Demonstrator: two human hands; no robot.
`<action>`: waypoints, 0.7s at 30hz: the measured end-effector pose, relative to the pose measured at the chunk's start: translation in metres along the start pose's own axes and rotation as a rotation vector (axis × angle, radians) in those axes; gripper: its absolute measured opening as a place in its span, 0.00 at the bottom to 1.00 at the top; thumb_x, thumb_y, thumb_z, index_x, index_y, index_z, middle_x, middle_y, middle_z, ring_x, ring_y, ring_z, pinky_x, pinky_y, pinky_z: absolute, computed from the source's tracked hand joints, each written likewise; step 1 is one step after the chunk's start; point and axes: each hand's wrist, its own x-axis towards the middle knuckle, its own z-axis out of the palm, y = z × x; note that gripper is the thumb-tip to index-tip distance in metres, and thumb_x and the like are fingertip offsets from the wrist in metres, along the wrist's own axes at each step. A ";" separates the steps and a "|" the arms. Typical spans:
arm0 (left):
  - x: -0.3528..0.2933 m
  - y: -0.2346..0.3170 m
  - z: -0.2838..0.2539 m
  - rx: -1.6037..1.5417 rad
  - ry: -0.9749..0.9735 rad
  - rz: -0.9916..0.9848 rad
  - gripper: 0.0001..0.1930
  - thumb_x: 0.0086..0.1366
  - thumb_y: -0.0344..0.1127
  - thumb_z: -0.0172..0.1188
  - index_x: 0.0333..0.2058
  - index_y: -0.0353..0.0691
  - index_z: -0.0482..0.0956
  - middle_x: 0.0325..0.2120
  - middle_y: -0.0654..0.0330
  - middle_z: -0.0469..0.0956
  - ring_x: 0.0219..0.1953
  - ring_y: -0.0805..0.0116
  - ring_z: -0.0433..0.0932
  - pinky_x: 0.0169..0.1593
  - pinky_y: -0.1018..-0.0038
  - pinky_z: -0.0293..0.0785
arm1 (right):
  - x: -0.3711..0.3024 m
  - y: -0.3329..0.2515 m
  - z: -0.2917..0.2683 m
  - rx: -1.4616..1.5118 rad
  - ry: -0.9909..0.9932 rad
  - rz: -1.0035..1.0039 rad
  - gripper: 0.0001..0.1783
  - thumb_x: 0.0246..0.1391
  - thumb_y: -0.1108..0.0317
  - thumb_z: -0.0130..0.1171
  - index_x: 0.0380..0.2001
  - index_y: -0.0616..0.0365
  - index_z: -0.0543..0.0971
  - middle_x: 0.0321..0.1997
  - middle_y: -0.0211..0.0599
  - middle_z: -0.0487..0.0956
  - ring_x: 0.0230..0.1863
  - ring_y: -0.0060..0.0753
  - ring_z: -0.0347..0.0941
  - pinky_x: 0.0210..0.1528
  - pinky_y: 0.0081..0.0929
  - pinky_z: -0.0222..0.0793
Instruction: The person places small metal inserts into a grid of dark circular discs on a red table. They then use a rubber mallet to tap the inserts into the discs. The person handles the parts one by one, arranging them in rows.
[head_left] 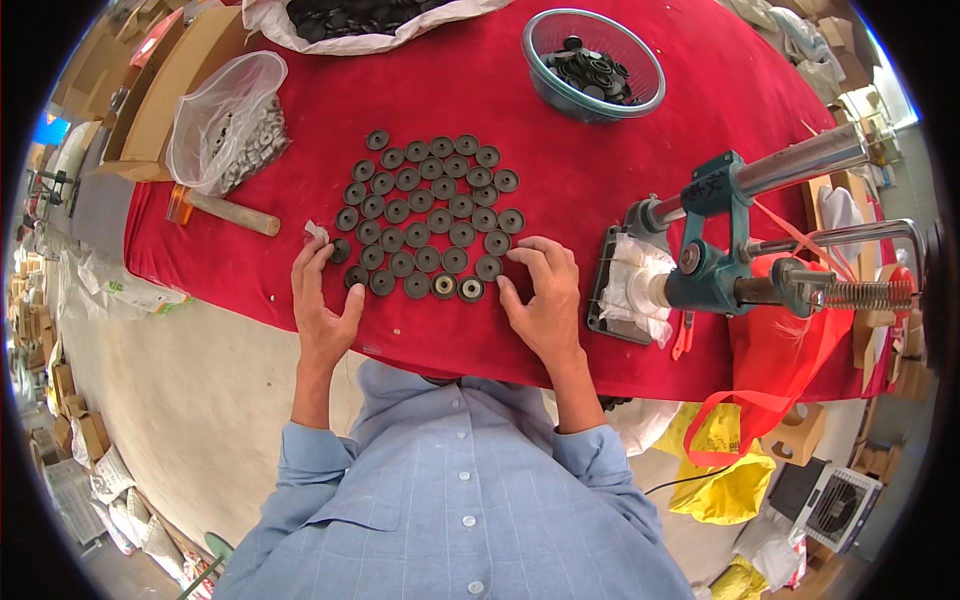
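Note:
Many dark grey round caps (416, 236), each with a small centre hub, lie in rough rows on a red cloth. Two front ones, a cap with a pale ring (443, 287) and its neighbour (471, 289), have light inserts at their centres. At the group's left edge, my left hand (326, 312) spreads thumb and fingers around a loose cap (340, 250); a fingertip wears a white wrap. On the opposite side, my right hand (546, 300) is open, its thumb and index finger close to the cap (489, 267) there. Neither hand has anything lifted.
A green hand press (715, 240) with a white-wrapped base stands at right. Behind are a blue basket (640, 100) of black parts and a white sack (400, 40) of black discs. Left are a clear bag (190, 130) of metal pieces and a wooden-handled hammer (235, 213).

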 end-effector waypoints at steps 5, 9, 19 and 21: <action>-0.002 -0.001 0.003 0.031 -0.001 0.031 0.33 0.57 0.27 0.67 0.63 0.32 0.74 0.65 0.45 0.73 0.70 0.45 0.70 0.74 0.55 0.65 | 0.005 -0.006 0.004 -0.050 -0.027 -0.016 0.21 0.48 0.71 0.76 0.48 0.54 0.83 0.53 0.37 0.81 0.56 0.46 0.76 0.57 0.45 0.68; -0.001 0.000 0.005 0.029 0.027 0.047 0.31 0.57 0.27 0.67 0.62 0.32 0.75 0.64 0.45 0.74 0.69 0.45 0.71 0.73 0.55 0.67 | 0.007 0.001 0.001 0.019 0.032 -0.019 0.18 0.51 0.74 0.73 0.47 0.55 0.84 0.49 0.38 0.83 0.52 0.46 0.78 0.55 0.43 0.70; -0.005 -0.003 0.006 0.033 0.090 0.019 0.27 0.57 0.27 0.67 0.58 0.33 0.79 0.61 0.47 0.77 0.65 0.47 0.75 0.69 0.56 0.71 | 0.038 -0.007 0.013 -0.004 0.088 -0.034 0.15 0.53 0.77 0.69 0.46 0.56 0.84 0.46 0.40 0.82 0.50 0.48 0.79 0.53 0.45 0.72; -0.004 -0.002 0.007 0.046 0.102 0.014 0.26 0.56 0.28 0.68 0.56 0.34 0.80 0.60 0.48 0.78 0.63 0.47 0.76 0.68 0.56 0.71 | 0.039 -0.003 0.014 -0.076 0.101 -0.011 0.15 0.54 0.77 0.69 0.46 0.56 0.85 0.47 0.40 0.81 0.51 0.47 0.78 0.53 0.45 0.71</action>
